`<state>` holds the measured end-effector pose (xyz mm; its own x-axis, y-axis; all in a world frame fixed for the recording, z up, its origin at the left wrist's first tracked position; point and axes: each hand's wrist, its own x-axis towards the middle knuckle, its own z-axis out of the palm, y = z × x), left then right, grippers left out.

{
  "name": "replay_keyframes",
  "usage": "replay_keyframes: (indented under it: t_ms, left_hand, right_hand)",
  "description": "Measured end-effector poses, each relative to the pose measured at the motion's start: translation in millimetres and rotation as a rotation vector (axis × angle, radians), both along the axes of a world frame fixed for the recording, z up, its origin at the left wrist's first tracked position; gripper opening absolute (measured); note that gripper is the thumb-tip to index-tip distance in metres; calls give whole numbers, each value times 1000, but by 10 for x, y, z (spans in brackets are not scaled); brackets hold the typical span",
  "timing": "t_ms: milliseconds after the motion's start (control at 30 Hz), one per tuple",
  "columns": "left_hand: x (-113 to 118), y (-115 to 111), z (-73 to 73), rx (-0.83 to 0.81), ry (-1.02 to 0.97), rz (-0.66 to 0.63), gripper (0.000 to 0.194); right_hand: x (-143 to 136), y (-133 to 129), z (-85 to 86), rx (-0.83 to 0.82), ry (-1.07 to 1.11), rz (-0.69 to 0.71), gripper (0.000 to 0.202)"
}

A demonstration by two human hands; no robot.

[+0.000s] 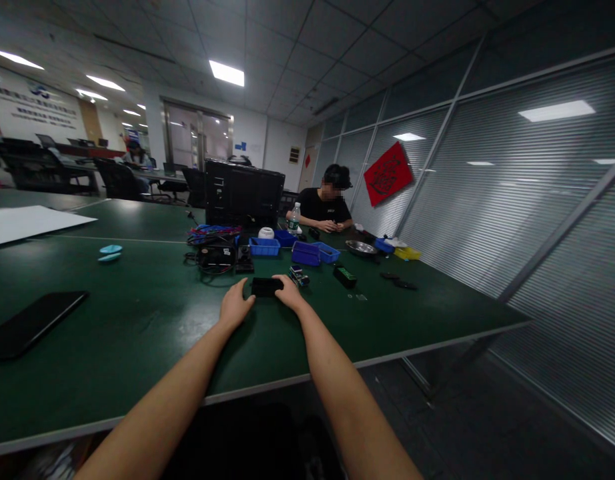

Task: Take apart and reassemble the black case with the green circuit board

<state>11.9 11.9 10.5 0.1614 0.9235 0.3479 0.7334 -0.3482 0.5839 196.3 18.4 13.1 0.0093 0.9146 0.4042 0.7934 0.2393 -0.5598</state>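
Observation:
A small black rectangular box (266, 287) lies on the green table in front of me, between my two hands. My right hand (289, 293) has its fingers and thumb on the box's right end. My left hand (235, 304) is at the left end, with thumb and fingers apart; whether the thumb tip touches the box is hard to tell. Just beyond my right hand sit small circuit boards (298, 275). A black case with green on its top (344, 275) lies farther right.
Blue bins (306, 253), a black power supply with cables (216, 255), a white ball (266, 233), a bottle (294, 219) and a monitor (244, 193) stand beyond. A metal bowl (361, 248) is farther right. Another person (323, 203) sits across. A black tablet-like slab (35, 323) lies left.

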Motion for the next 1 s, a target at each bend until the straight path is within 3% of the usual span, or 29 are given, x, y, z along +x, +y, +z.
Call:
replay_keyframes:
  t_ms: [67,133,200,333,433,567,833,1000]
  left_hand:
    - [6,6,-8,27,2,-20,65]
    - [9,0,-7,27,17,-50,67]
    - [9,-13,0,6,41,-80,63]
    - [-1,-36,17,-9,58,-95,54]
    - [-6,-39,19,-2,40,-90,51]
    - [-7,-39,16,3,11,-86,48]
    - [-6,-41,6,7,-10,-75,46]
    - [-11,-32,-1,17,-12,-78,46]
  right_hand:
    - [-20,-7,29,8,22,90,56]
    - [-8,-11,67,32,44,65,59]
    - [48,-18,110,86,71,-89,59]
    - [247,-59,155,190,86,-557,44]
    - [362,-77,105,108,46,-700,39]
    - [392,-38,-6,-66,-25,-644,42]
    - [388,47,-22,-99,100,-529,35]
    - [417,54,-19,-129,118,-554,38]
